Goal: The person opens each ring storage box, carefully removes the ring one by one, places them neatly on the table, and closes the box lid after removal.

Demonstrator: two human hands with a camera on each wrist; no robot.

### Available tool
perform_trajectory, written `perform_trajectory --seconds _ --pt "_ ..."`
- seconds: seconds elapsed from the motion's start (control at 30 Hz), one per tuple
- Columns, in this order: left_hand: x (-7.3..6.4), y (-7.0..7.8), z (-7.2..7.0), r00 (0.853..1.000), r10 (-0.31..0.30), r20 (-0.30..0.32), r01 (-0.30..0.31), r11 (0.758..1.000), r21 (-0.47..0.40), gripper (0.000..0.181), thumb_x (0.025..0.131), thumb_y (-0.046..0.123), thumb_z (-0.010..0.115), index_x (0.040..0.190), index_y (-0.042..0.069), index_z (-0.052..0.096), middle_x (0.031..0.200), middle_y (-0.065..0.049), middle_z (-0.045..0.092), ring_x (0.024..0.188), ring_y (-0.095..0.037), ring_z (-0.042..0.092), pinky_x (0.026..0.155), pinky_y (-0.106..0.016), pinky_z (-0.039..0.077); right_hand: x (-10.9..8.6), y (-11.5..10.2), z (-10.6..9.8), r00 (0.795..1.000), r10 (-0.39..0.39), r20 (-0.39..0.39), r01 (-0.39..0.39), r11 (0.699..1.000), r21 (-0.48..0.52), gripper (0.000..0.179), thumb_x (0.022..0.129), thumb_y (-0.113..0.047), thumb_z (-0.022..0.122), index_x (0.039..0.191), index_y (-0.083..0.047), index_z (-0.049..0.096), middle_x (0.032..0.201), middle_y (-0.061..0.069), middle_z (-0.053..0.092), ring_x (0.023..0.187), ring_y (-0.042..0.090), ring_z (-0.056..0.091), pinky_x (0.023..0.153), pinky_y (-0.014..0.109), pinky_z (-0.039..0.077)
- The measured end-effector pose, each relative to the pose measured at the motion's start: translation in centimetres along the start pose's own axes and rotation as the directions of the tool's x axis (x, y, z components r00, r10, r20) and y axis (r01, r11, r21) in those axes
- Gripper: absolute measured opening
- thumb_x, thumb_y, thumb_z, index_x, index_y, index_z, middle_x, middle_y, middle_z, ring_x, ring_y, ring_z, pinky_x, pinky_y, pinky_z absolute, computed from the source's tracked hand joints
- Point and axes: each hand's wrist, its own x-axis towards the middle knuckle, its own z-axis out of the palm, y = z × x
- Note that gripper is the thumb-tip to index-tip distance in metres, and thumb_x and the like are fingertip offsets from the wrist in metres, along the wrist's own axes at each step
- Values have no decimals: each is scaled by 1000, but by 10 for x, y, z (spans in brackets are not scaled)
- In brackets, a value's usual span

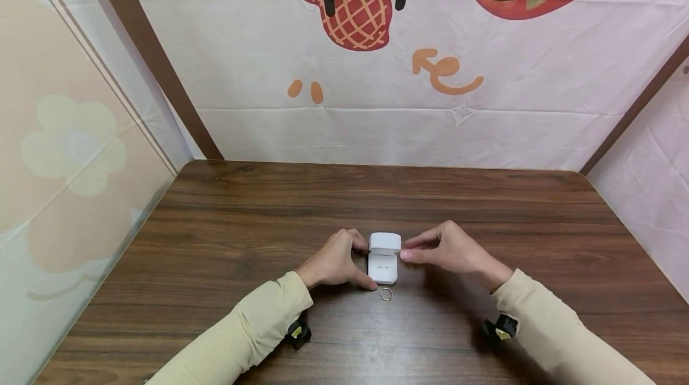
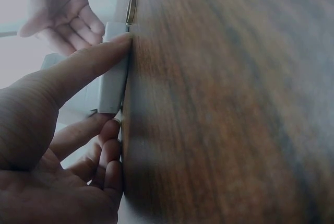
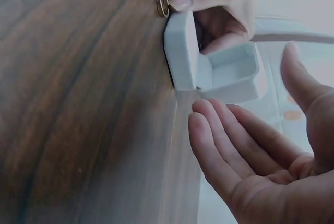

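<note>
A small white ring box (image 1: 383, 274) stands on the table with its lid (image 1: 385, 241) raised at the far side and a pale insert inside. My left hand (image 1: 335, 260) holds the box from the left, thumb along its side to the near corner, fingers at the back end. To the right, my right hand (image 1: 456, 251) hovers with fingertips close beside the lid. In the right wrist view its fingers (image 3: 229, 140) are extended, the thumb well apart, and nothing lies between them. A thin gold ring (image 3: 167, 6) rests on the table just in front of the box, near my left thumb.
The brown wood-grain table (image 1: 258, 205) extends around both hands. Behind it hangs a white printed cloth (image 1: 377, 134), with another cloth panel (image 1: 81, 241) along the left. Each forearm has a light sleeve and a small black wrist camera (image 1: 298, 333).
</note>
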Motion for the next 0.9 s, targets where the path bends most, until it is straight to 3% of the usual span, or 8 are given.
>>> perform_trajectory --seconds 0.17,0.27,0.53,0.9 --pt "0 0 0 1000 -2 -1 2 1000 -5 53 56 20 100 102 6 79 100 3 67 100 -17 54 93 -32 43 8 5 -3 994 16 105 -40 972 231 40 94 -23 75 116 9 71 102 19 75 98 27 72 88 38 57" --pt "0 1 0 1000 1 -2 -1 1000 -6 53 56 20 100 102 5 79 101 3 67 101 -18 55 94 -33 43 13 7 -3 987 27 155 -73 951 300 41 97 -21 71 118 14 67 107 24 73 101 31 72 89 39 56" --pt "0 1 0 1000 22 -3 -22 1000 -13 50 57 18 100 100 4 79 99 1 68 100 -18 57 93 -33 46 27 10 0 975 65 214 -132 940 316 51 103 -28 62 122 18 62 109 26 71 102 30 71 89 40 56" --pt "0 1 -1 1000 1 0 -1 1000 6 52 58 21 100 102 4 79 100 2 68 100 -19 55 92 -34 44 33 9 5 974 83 213 -149 936 319 49 99 -27 69 120 16 65 110 24 72 97 29 72 89 39 57"
